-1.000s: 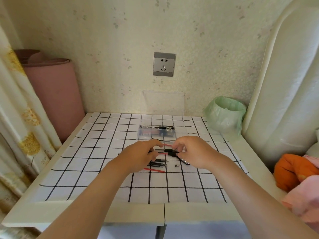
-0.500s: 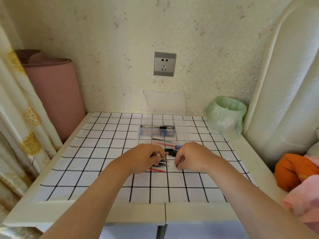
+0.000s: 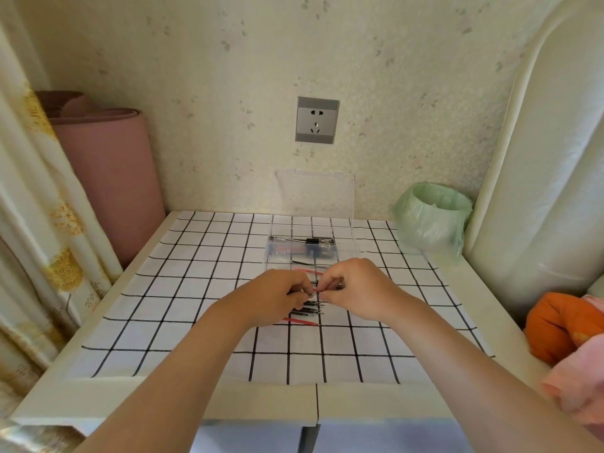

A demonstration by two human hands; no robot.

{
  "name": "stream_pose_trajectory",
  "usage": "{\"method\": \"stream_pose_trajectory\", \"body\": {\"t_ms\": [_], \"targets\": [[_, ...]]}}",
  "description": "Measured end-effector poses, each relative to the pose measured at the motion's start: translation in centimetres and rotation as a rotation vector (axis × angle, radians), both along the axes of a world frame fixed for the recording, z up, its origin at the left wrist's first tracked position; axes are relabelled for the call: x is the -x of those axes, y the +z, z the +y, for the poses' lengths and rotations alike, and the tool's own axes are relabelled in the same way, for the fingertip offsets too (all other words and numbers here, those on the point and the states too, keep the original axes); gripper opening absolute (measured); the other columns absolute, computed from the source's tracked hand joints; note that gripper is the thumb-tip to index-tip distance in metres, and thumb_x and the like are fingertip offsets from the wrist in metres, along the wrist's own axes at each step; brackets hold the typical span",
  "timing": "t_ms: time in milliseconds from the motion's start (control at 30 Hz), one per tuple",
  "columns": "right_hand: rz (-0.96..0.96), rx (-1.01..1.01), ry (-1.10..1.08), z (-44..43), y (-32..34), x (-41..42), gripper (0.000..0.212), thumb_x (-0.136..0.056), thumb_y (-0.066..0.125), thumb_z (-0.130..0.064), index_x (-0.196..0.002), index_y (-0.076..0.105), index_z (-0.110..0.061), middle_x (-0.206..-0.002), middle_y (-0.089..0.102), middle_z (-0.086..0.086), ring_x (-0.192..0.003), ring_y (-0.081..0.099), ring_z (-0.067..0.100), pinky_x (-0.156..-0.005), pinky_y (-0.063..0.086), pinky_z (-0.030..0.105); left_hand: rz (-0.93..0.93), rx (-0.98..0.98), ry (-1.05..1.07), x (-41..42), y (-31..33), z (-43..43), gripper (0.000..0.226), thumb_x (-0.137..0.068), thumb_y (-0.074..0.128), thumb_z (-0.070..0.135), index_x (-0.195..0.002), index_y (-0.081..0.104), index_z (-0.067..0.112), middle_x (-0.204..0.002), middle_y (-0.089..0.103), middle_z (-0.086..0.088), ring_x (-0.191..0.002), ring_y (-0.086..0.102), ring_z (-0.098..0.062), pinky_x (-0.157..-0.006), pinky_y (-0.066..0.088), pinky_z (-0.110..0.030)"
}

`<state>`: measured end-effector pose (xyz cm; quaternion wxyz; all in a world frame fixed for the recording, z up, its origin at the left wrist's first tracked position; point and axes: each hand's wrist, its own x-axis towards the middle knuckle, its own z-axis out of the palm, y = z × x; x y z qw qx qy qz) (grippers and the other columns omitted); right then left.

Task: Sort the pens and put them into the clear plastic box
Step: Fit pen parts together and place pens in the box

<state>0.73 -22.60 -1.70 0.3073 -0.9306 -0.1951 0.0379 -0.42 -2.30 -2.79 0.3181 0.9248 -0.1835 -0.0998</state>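
Your forearms stretch over the checked cloth point(image 3: 196, 322) toward the box point(image 3: 346, 251). In front of the box, nearest you, a red pen point(image 3: 300, 321) lies crosswise, with a row of dark pens point(image 3: 309, 310) just beyond it. Over that row your left hand point(image 3: 277, 297) and right hand point(image 3: 358, 289) meet, fingers curled. Both pinch what looks like one thin pen point(image 3: 315, 291), mostly hidden between the fingertips. Inside the box lie stored pens point(image 3: 304, 240). Behind the box the lid point(image 3: 313, 194) stands against the wall, below a socket point(image 3: 316, 120). Right of the box sits a green-bagged bin point(image 3: 431, 220), and to the left a pink roll point(image 3: 108, 178).
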Motion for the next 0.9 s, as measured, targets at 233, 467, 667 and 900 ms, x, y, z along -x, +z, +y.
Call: {"method": "stream_pose_trajectory", "body": {"t_ms": [233, 467, 667, 900], "targets": [[0.005, -0.034, 0.001, 0.22, -0.02, 0.18, 0.009, -0.081, 0.078, -0.026, -0.089, 0.076, -0.03, -0.084, 0.071, -0.015, -0.076, 0.065, -0.005, -0.071, 0.051, 0.014, -0.009, 0.01, -0.001, 0.05, 0.1, 0.08, 0.015, -0.098, 0.053, 0.026, -0.105, 0.064, 0.034, -0.087, 0.064, 0.013, -0.067, 0.053, -0.001, -0.062, 0.038, -0.017], [0.002, -0.057, 0.016, 0.57, -0.12, 0.4, 0.011, -0.082, 0.076, -0.024, -0.091, 0.076, -0.029, -0.083, 0.071, -0.014, -0.075, 0.065, -0.005, -0.069, 0.052, 0.012, -0.008, 0.002, 0.0, 0.11, 0.25, -0.11, 0.015, -0.098, 0.053, 0.031, -0.108, 0.064, 0.033, -0.086, 0.063, 0.014, -0.068, 0.054, 0.0, -0.063, 0.039, -0.018], [-0.012, -0.076, 0.007, 0.64, -0.15, 0.37, 0.011, -0.084, 0.074, -0.024, -0.094, 0.075, -0.026, -0.083, 0.07, -0.014, -0.075, 0.064, -0.006, -0.067, 0.05, 0.009, 0.026, 0.044, 0.041, -0.02, 0.22, 0.01, 0.017, -0.093, 0.057, 0.021, -0.106, 0.063, 0.029, -0.094, 0.065, 0.014, -0.082, 0.061, -0.003, -0.071, 0.048, -0.02], [-0.018, -0.087, 0.003, 0.99, -0.01, 0.49, 0.012, -0.083, 0.075, -0.026, -0.096, 0.075, -0.025, -0.082, 0.068, -0.014, -0.071, 0.062, -0.006, -0.066, 0.048, 0.01, -0.016, 0.01, 0.028, -0.01, 0.45, 0.22, 0.015, -0.096, 0.055, 0.025, -0.103, 0.066, 0.031, -0.091, 0.068, 0.014, -0.075, 0.058, -0.001, -0.067, 0.043, -0.019]]}}
